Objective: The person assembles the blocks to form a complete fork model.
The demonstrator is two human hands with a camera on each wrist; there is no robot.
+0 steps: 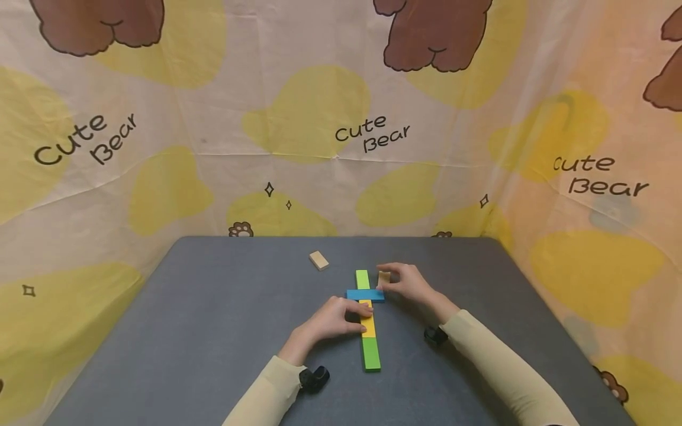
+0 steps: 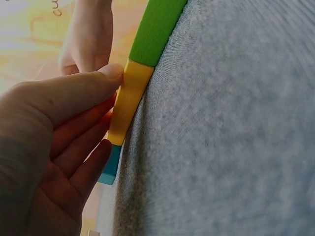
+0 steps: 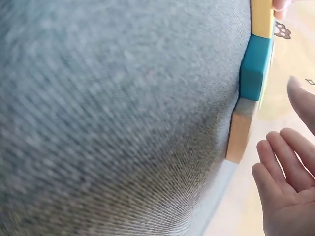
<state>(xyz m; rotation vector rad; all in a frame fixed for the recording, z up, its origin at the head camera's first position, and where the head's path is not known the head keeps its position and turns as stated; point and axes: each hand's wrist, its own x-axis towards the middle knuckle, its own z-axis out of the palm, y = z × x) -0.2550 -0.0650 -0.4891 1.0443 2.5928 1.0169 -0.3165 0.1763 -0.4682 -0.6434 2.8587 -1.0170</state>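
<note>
In the head view, a line of flat blocks runs away from the person: a green block, a yellow block and a lime-green block. A blue block lies crosswise between the last two. My left hand touches the yellow block with thumb and fingertips, as its wrist view also shows. Beside the blue block's right end stands a plain wooden block. Around it hovers my right hand, thumb and fingers spread; its wrist view shows a gap between fingertips and block.
Another plain wooden block lies farther back on the grey table, left of the line. Behind the table and along its sides hangs a patterned cloth. Each wrist wears a black strap device.
</note>
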